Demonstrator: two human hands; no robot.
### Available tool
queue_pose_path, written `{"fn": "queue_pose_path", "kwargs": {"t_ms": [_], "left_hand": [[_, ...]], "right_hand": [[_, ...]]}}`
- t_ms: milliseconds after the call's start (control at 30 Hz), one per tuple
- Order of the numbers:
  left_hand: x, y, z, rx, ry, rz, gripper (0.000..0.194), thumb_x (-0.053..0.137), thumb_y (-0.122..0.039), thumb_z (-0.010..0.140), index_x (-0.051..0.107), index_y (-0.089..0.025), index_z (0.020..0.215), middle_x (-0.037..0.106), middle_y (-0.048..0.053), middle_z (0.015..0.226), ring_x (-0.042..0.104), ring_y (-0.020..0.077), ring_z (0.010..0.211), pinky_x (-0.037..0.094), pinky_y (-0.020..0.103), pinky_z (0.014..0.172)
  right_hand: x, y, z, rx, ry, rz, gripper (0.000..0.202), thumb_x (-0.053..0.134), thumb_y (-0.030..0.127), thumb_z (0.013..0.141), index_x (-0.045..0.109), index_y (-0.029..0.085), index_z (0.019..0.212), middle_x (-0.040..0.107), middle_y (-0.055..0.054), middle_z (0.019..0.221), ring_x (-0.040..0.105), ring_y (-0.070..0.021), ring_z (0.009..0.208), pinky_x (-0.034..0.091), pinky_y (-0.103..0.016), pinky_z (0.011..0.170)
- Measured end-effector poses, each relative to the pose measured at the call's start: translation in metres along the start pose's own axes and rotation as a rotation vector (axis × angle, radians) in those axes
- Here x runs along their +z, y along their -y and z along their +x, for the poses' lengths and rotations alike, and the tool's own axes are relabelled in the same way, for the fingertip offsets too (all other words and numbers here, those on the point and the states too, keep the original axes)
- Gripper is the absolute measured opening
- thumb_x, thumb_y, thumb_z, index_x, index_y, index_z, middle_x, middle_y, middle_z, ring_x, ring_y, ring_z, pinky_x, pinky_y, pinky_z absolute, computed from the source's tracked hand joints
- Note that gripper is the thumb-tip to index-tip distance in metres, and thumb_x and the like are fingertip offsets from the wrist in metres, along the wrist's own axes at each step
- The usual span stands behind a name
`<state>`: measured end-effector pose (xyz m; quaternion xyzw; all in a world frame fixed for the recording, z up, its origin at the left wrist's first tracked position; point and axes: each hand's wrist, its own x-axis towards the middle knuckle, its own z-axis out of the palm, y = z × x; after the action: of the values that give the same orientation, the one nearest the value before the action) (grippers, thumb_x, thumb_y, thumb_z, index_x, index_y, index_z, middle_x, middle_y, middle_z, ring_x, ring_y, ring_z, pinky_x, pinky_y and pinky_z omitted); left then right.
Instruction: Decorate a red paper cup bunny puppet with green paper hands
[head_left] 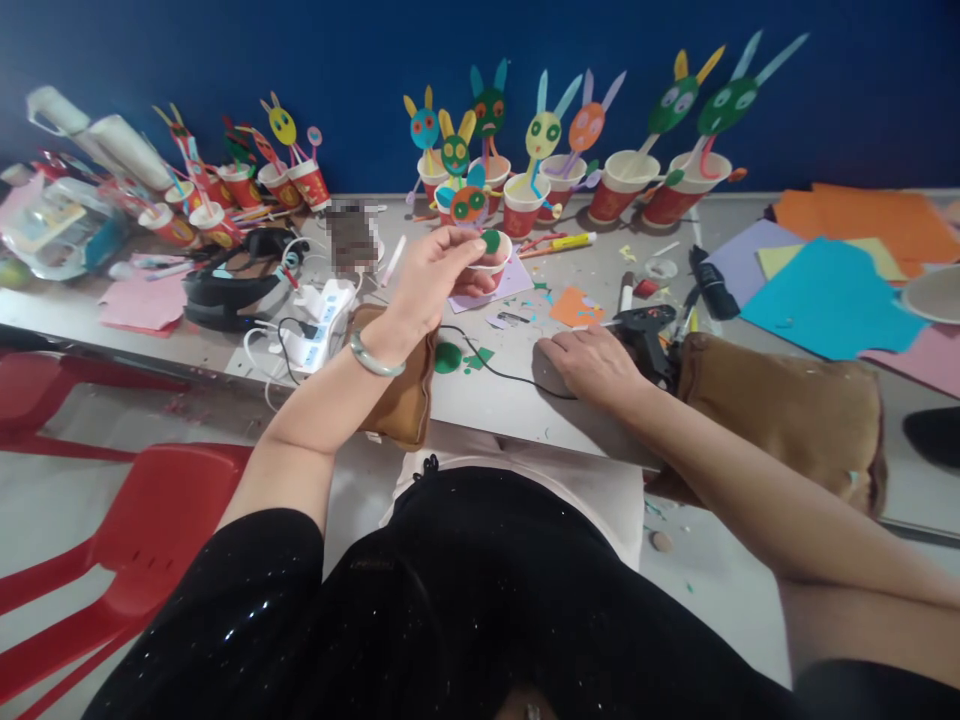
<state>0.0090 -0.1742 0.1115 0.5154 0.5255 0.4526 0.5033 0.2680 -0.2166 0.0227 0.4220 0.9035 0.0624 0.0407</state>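
Observation:
My left hand (454,265) is closed, with thumb and forefinger pinching a small green paper disc (491,241). A red-and-white paper cup (501,262) is right at these fingers; I cannot tell whether they grip it too. My right hand (589,365) lies palm down on the table, holding nothing, beside a black glue gun (651,335). Between the hands lie an orange paper scrap (577,307) and small clippings. Another green paper circle (448,357) and a green scrap (480,358) lie nearer the front edge.
Paper cups with rabbit-faced spoons (615,190) line the back wall. A power strip (322,325) and a black headset (244,280) are at left. Coloured sheets (825,300) and a brown cushion (780,410) are at right. A black cable (517,377) crosses the front.

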Motion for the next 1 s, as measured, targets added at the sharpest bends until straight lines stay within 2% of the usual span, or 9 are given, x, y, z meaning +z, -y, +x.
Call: {"fn": "queue_pose_path", "kwargs": {"t_ms": [167, 333, 400, 467, 600, 667, 767, 900, 1000], "left_hand": [[0.03, 0.005, 0.003, -0.077, 0.154, -0.028, 0.009, 0.069, -0.027, 0.11, 0.068, -0.019, 0.113, 0.083, 0.002, 0.096, 0.078, 0.0077, 0.077, 0.062, 0.021, 0.074], [0.048, 0.015, 0.014, -0.165, 0.209, -0.107, 0.01, 0.067, -0.022, 0.11, 0.066, -0.018, 0.101, 0.085, 0.004, 0.097, 0.072, 0.0057, 0.068, 0.06, 0.021, 0.07], [0.052, 0.026, 0.019, -0.197, 0.219, -0.106, 0.008, 0.071, -0.024, 0.108, 0.066, -0.019, 0.103, 0.085, 0.004, 0.095, 0.073, 0.0064, 0.07, 0.061, 0.021, 0.072], [0.054, 0.037, 0.022, -0.23, 0.239, -0.11, 0.008, 0.073, -0.024, 0.107, 0.066, -0.02, 0.104, 0.085, 0.004, 0.093, 0.074, 0.0067, 0.07, 0.061, 0.021, 0.072], [0.059, 0.053, 0.025, -0.31, 0.263, -0.12, 0.009, 0.069, -0.018, 0.108, 0.065, -0.02, 0.1, 0.085, 0.003, 0.09, 0.072, 0.0057, 0.065, 0.059, 0.02, 0.07], [0.061, 0.056, 0.026, -0.349, 0.272, -0.123, 0.013, 0.067, -0.015, 0.109, 0.063, -0.019, 0.097, 0.085, 0.003, 0.089, 0.071, 0.0056, 0.063, 0.059, 0.021, 0.07], [0.063, 0.058, 0.025, -0.383, 0.285, -0.131, 0.016, 0.066, -0.012, 0.109, 0.062, -0.018, 0.095, 0.084, 0.004, 0.087, 0.07, 0.0064, 0.062, 0.06, 0.023, 0.069], [0.064, 0.061, 0.024, -0.411, 0.288, -0.146, 0.019, 0.068, -0.012, 0.109, 0.06, -0.019, 0.093, 0.081, 0.002, 0.079, 0.07, 0.0068, 0.058, 0.057, 0.022, 0.064], [0.065, 0.062, 0.023, -0.428, 0.298, -0.154, 0.021, 0.071, -0.01, 0.107, 0.059, -0.019, 0.093, 0.079, 0.0, 0.075, 0.069, 0.0065, 0.057, 0.055, 0.021, 0.063]], "right_hand": [[0.0, -0.008, -0.004, 0.026, -0.002, 0.069, 0.038, 0.048, 0.011, 0.103, 0.085, 0.016, 0.095, 0.081, -0.017, 0.09, 0.071, -0.0287, 0.087, 0.036, -0.04, 0.083], [-0.006, -0.021, -0.021, 0.074, -0.072, 0.216, 0.043, 0.044, 0.016, 0.109, 0.085, 0.011, 0.121, 0.086, -0.02, 0.118, 0.075, -0.0303, 0.111, 0.041, -0.04, 0.094], [-0.011, -0.028, -0.032, 0.218, -0.118, 0.185, 0.042, 0.044, 0.022, 0.111, 0.084, 0.012, 0.121, 0.085, -0.022, 0.12, 0.074, -0.0321, 0.116, 0.042, -0.041, 0.096], [-0.016, -0.034, -0.042, 0.457, -0.097, 0.067, 0.038, 0.052, 0.033, 0.111, 0.082, 0.012, 0.119, 0.083, -0.025, 0.122, 0.072, -0.037, 0.117, 0.042, -0.044, 0.096], [-0.024, -0.037, -0.05, 0.823, 0.144, 0.016, 0.057, 0.07, 0.049, 0.104, 0.069, 0.006, 0.142, 0.077, -0.034, 0.129, 0.071, -0.0442, 0.118, 0.046, -0.048, 0.092], [-0.025, -0.034, -0.048, 0.862, 0.222, 0.091, 0.066, 0.069, 0.047, 0.106, 0.059, 0.005, 0.156, 0.078, -0.034, 0.128, 0.074, -0.0443, 0.117, 0.049, -0.047, 0.089], [-0.028, -0.028, -0.042, 0.877, 0.224, 0.154, 0.067, 0.06, 0.041, 0.11, 0.048, 0.006, 0.166, 0.077, -0.036, 0.133, 0.076, -0.0455, 0.122, 0.054, -0.049, 0.091], [-0.035, -0.024, -0.039, 0.985, 0.219, 0.194, 0.067, 0.057, 0.038, 0.108, 0.053, 0.0, 0.162, 0.076, -0.041, 0.132, 0.077, -0.0509, 0.125, 0.059, -0.058, 0.099], [-0.036, -0.029, -0.05, 1.042, 0.136, 0.226, 0.071, 0.059, 0.041, 0.102, 0.056, 0.004, 0.162, 0.079, -0.036, 0.129, 0.077, -0.0531, 0.123, 0.058, -0.066, 0.104]]}}
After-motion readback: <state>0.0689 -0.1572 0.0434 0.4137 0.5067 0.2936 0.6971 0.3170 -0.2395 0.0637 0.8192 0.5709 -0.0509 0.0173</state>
